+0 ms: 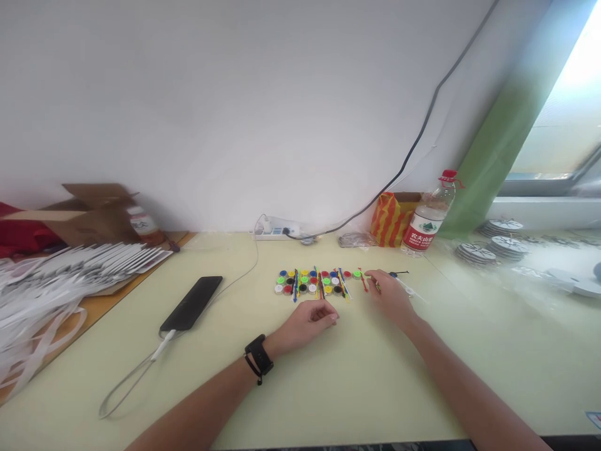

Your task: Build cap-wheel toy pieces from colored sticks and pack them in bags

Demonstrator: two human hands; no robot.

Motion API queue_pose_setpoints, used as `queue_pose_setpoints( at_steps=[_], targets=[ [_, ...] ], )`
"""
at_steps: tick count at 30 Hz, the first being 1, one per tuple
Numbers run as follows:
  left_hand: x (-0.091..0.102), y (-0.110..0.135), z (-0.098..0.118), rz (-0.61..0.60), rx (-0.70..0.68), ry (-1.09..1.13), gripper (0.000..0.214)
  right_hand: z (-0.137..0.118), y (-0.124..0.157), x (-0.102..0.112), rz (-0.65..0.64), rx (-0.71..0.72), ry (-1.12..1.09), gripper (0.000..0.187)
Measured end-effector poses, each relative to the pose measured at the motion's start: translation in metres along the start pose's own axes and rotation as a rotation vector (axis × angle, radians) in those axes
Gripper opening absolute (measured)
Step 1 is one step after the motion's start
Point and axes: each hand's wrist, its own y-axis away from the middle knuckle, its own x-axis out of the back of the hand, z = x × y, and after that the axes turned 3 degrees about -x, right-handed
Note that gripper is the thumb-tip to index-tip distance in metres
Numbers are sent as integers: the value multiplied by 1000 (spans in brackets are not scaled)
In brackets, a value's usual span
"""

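Small round pieces (304, 280) in several colours, with pale rims, lie in tidy rows on the pale yellow table. Bundles of thin coloured plastic sticks (321, 285) stand between groups of them. My right hand (392, 299) is at the right end of the rows, its fingertips beside a thin red piece (363, 279). Something small, dark and yellowish shows between its bent fingers, too small to name. Just in front of the rows, my left hand (307, 322) rests on the table with its fingers curled in near the thumb and nothing visible in them.
Left of the rows lies a black phone (191, 304) on a white cable. A power strip (278, 230) sits by the wall. Behind my right hand stand a water bottle (428, 219) and a striped bag (389, 219). Stacked discs (475, 254) are at right, white strips (94, 269) at left.
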Motion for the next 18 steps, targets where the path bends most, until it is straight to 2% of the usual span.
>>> queue_pose_setpoints(
  at_steps=[5,12,18],
  targets=[
    [0,0,1,6,-4,-18,33,0,0,1,-60,1,16,27],
    [0,0,0,-1,-11,-18,33,0,0,-1,2,2,23,29],
    [0,0,0,-5,-10,-30,31,-2,1,1,-67,12,60,29]
  ],
)
